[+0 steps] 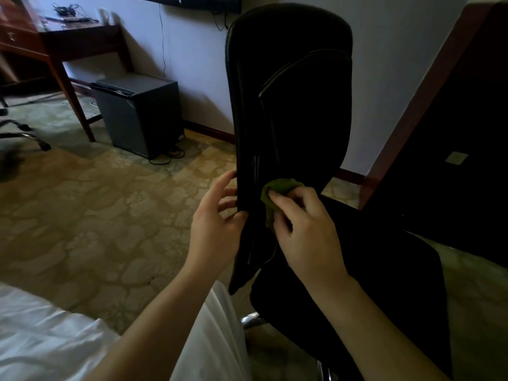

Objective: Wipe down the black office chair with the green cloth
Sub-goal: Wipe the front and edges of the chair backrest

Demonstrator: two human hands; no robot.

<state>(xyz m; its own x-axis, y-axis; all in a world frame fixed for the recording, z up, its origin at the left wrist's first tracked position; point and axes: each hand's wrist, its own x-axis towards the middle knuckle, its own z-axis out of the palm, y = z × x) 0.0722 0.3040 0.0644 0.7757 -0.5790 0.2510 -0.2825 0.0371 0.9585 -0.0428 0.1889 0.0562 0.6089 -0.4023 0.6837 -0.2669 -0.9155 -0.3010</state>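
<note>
Right grip (305, 229): clamped on bunched cloth (277, 187), pressing it to lower chair (297, 92) back to wipe.
Left grip (217, 221): fingers curled round chair's side edge, likely steadying it against the push.

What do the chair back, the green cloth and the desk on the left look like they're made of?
Chair back: probably leather or faux leather, black, smooth with a dull sheen and stitched seams. Cloth: soft matte green fabric, since it bunches under the right hand; the weave is too small to tell. Desk: reddish-brown wood or veneer, polished, its top reflecting light.
</note>
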